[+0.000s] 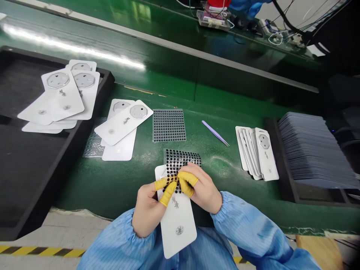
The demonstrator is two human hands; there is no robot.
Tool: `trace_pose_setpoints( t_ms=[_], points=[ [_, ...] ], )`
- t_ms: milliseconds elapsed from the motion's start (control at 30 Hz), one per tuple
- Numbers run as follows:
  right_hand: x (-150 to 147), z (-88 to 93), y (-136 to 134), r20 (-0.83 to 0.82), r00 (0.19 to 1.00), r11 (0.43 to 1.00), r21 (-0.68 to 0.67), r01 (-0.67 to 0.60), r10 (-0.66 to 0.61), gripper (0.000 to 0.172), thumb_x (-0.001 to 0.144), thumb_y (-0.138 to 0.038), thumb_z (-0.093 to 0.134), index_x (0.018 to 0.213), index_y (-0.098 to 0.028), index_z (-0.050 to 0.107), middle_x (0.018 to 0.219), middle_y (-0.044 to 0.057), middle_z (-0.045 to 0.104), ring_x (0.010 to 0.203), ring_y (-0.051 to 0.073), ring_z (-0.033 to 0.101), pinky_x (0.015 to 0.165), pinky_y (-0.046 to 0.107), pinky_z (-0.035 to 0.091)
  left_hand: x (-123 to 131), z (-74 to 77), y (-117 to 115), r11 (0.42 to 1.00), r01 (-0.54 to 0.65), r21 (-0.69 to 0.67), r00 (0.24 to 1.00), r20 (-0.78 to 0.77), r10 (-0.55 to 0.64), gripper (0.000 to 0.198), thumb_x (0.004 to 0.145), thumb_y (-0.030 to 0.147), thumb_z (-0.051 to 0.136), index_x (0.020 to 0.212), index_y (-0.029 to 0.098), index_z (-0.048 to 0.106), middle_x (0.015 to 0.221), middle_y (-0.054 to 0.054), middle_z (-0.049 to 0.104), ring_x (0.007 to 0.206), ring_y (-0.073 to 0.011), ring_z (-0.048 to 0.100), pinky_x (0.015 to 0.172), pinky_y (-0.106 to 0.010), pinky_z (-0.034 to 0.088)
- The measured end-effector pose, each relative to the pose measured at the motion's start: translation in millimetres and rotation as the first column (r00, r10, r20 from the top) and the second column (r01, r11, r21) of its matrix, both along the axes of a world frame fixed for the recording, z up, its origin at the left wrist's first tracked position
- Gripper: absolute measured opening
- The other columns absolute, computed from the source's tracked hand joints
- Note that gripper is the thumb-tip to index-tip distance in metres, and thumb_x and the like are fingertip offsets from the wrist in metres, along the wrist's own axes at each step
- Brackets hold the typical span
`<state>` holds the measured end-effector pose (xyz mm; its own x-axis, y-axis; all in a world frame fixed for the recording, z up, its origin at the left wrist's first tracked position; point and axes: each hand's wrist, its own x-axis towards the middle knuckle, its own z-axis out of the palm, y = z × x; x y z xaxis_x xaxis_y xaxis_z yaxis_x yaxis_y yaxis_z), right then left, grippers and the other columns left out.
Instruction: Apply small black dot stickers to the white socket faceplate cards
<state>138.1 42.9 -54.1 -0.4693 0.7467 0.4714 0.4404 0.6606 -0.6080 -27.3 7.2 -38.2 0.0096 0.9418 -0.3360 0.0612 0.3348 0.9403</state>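
Observation:
My left hand [150, 206] and my right hand [204, 187] meet over a clear sheet of black dots [184, 155], which curls upward at its far side. Yellow finger cots cover the thumb and forefinger of each. Both pinch the near part of the sheet, with fingertips almost touching; whether a loose dot is between them is too small to tell. Beneath lies a white panel [178, 225] with rounded corners and printed marks, its near end jutting past the table edge. The sheet and my fingers hide most of its far end.
A second dot sheet [169, 125] and purple tweezers [215, 133] lie ahead. White panels overlap on the table [123, 123] at left and on a black tray [30, 180]. More panels [266, 153] stand fanned at right, beside a tray of stacked grey sheets [315, 150].

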Motion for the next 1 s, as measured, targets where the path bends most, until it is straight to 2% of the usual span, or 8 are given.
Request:
trace_pose_setpoints(
  t_ms=[133, 233, 367, 467, 600, 767, 867, 1000],
  points=[
    [-3, -15.3, 5, -0.110, 0.985, 0.972, -0.212, 0.105, -0.130, 0.011, 0.090, -0.015, 0.051, 0.097, -0.018, 0.059, 0.094, 0.007, 0.063, 0.088, 0.015, 0.061, 0.078, 0.030, 0.055, -16, -9.7, 8, 1.000, 0.004, -0.013, 1.000, -0.005, -0.004, 0.035, 0.070, 0.027, 0.075, 0.100, 0.011, 0.072, 0.090, -0.011, 0.075, 0.078, -0.0255, 0.070, 0.065, -0.030, 0.059],
    [3, -24.7, 6, -0.056, 0.995, 0.984, -0.165, 0.067, -0.077, 0.014, 0.089, -0.013, 0.051, 0.099, -0.018, 0.060, 0.094, 0.008, 0.064, 0.088, 0.016, 0.061, 0.077, 0.032, 0.054, -43, -9.5, 11, 0.986, -0.159, 0.051, 0.987, 0.028, 0.158, 0.055, 0.071, 0.027, 0.075, 0.121, 0.011, 0.059, 0.111, -0.014, 0.070, 0.100, -0.0283, 0.067, 0.084, -0.034, 0.056],
    [9, -14.4, 10, -0.058, 0.993, 0.992, -0.074, 0.099, -0.104, 0.025, 0.085, -0.008, 0.057, 0.107, -0.019, 0.060, 0.098, 0.009, 0.064, 0.090, 0.017, 0.062, 0.078, 0.033, 0.054, -65, 10.4, 2, 0.928, -0.329, 0.175, 0.943, 0.005, 0.333, 0.071, 0.072, 0.021, 0.075, 0.135, 0.022, 0.043, 0.101, -0.006, 0.074, 0.092, -0.0250, 0.070, 0.075, -0.029, 0.058],
    [6, 13.9, 8, -0.100, 0.978, 0.983, -0.025, 0.184, -0.185, 0.030, 0.081, -0.005, 0.061, 0.105, -0.022, 0.061, 0.095, 0.007, 0.065, 0.086, 0.017, 0.064, 0.074, 0.032, 0.055, -53, 25.7, -7, 0.911, -0.346, 0.225, 0.927, -0.065, 0.368, 0.051, 0.073, 0.018, 0.073, 0.121, 0.023, 0.057, 0.083, 0.000, 0.076, 0.070, -0.0196, 0.071, 0.064, -0.025, 0.059],
    [-8, 43.7, -9, -0.086, 0.991, 0.994, 0.021, 0.106, -0.104, 0.040, 0.084, -0.011, 0.059, 0.121, -0.023, 0.055, 0.096, 0.006, 0.069, 0.089, 0.020, 0.066, 0.087, 0.039, 0.056, -23, 31.0, -17, 0.939, -0.135, 0.317, 0.967, -0.165, 0.195, 0.025, 0.071, 0.009, 0.069, 0.090, 0.025, 0.071, 0.081, 0.003, 0.076, 0.061, -0.0133, 0.068, 0.058, -0.019, 0.055],
    [-13, 44.8, -21, -0.015, 1.000, 0.978, 0.206, 0.018, -0.015, 0.044, 0.091, -0.016, 0.040, 0.135, -0.024, 0.043, 0.102, 0.007, 0.071, 0.091, 0.020, 0.068, 0.089, 0.044, 0.057, -7, 26.3, -24, 0.927, -0.031, 0.373, 0.959, -0.250, 0.133, 0.022, 0.063, 0.009, 0.068, 0.079, 0.024, 0.072, 0.070, 0.001, 0.074, 0.060, -0.0184, 0.069, 0.057, -0.024, 0.056],
    [-11, 48.0, -19, 0.097, 0.995, 0.979, 0.203, -0.020, 0.000, 0.042, 0.090, -0.014, 0.037, 0.129, -0.025, 0.049, 0.109, 0.007, 0.069, 0.099, 0.021, 0.066, 0.092, 0.045, 0.054, -9, 24.0, -26, 0.943, -0.032, 0.332, 0.942, -0.305, 0.139, 0.021, 0.061, 0.012, 0.068, 0.079, 0.022, 0.072, 0.067, -0.001, 0.074, 0.056, -0.0203, 0.069, 0.051, -0.026, 0.055],
    [-10, 51.7, -20, 0.273, 0.962, 0.962, 0.264, -0.068, -0.007, 0.032, 0.086, -0.019, 0.048, 0.115, -0.011, 0.059, 0.122, 0.020, 0.062, 0.120, 0.030, 0.054, 0.097, 0.051, 0.048, -13, 21.6, -26, 0.944, -0.074, 0.322, 0.935, -0.306, 0.178, 0.018, 0.062, 0.014, 0.068, 0.077, 0.022, 0.072, 0.068, -0.004, 0.073, 0.059, -0.0222, 0.069, 0.055, -0.029, 0.056]
  ],
)
